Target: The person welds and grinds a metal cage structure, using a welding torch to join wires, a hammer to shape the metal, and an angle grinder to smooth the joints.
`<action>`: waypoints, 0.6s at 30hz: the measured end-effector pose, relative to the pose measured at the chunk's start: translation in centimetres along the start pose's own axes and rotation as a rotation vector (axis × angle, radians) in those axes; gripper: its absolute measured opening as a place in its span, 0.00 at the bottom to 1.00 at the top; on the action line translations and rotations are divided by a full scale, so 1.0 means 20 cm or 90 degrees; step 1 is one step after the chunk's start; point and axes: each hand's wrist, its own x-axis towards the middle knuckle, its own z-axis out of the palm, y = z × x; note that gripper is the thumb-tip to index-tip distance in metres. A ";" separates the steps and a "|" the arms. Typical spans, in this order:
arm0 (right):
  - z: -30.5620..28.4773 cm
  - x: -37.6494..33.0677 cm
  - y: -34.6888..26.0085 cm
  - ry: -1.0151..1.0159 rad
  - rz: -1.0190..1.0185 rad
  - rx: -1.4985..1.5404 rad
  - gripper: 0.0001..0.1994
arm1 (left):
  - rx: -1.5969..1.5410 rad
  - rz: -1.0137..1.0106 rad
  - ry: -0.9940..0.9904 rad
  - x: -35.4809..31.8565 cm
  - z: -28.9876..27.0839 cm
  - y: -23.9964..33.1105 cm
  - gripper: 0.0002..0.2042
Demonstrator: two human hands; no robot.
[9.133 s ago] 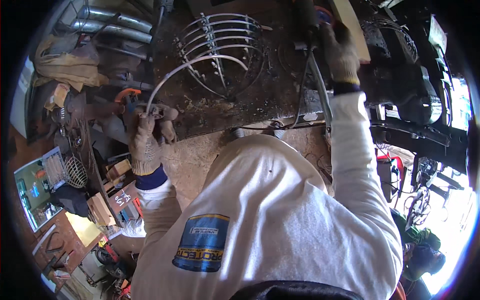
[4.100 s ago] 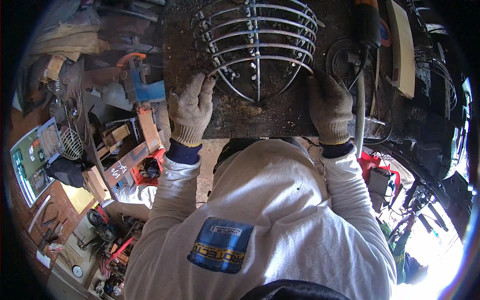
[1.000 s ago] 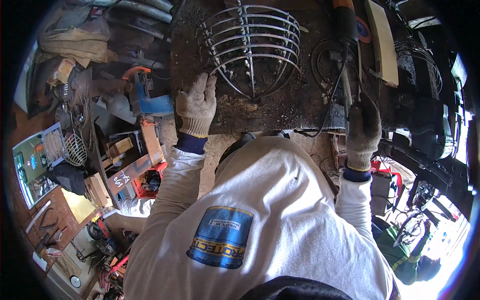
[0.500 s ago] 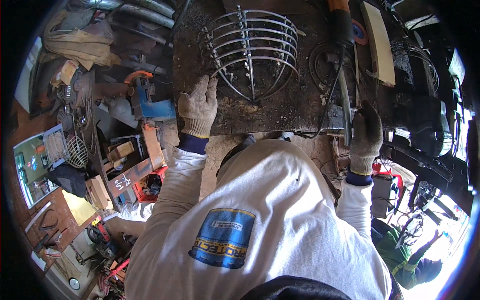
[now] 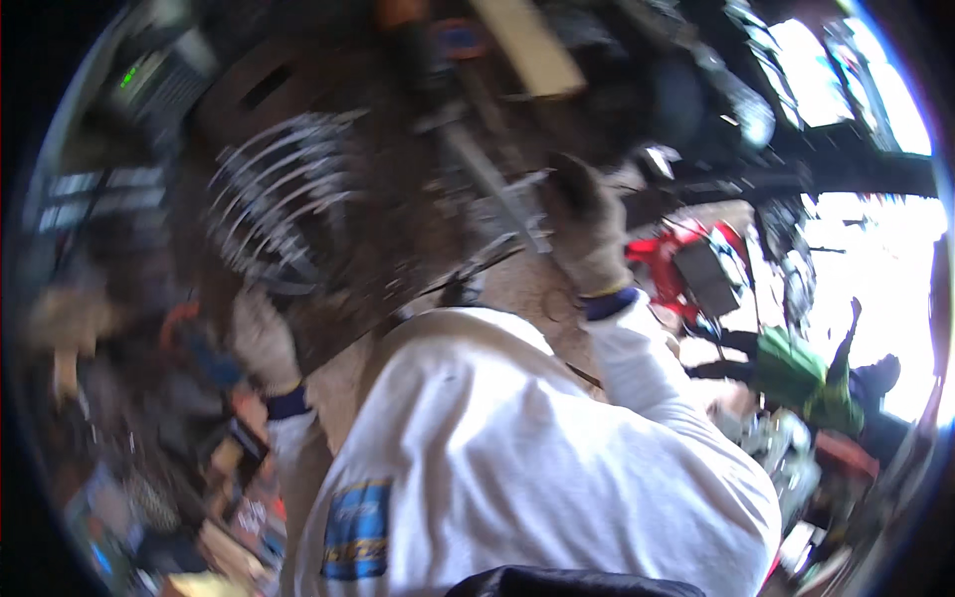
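Blur smears much of the head view. A curved cage of pale metal bars (image 5: 284, 194) sits on the dark workbench (image 5: 388, 254). My gloved left hand (image 5: 264, 343) is at the bench's near edge, just below the cage; its blurred fingers look stretched out. Whether they touch the cage, I cannot tell. Farther right, my gloved right hand (image 5: 587, 224), dark at the fingertips, is beside a long flat metal bar (image 5: 487, 179) that slants across the bench edge. A thin pale piece reaches from the bar toward that hand; the blur hides whether the fingers grip it.
A power tool with an orange body (image 5: 403, 15) and a pale wooden plank (image 5: 527, 45) lie at the bench's far side. Red and grey equipment (image 5: 701, 269) stands right of my right hand. A person in green (image 5: 806, 373) is farther right. Wood pieces crowd the lower left.
The view has swung to the right, so the bench, cage and both hands appear farther left and tilted. My left hand remains near the cage, my right near the metal bar.
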 end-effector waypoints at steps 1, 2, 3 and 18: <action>-0.02 0.02 0.06 0.053 0.013 -0.009 0.17 | 0.094 0.047 0.012 0.00 0.01 -0.03 0.09; -0.06 0.06 0.03 0.135 0.009 -0.051 0.18 | 0.135 0.052 0.048 -0.09 0.09 -0.18 0.07; -0.12 0.08 0.03 0.215 0.012 -0.089 0.19 | 0.353 0.239 0.039 -0.05 0.05 -0.17 0.08; -0.62 0.23 1.02 0.525 0.354 0.001 0.34 | 0.346 0.254 -0.014 0.02 0.02 -0.04 0.11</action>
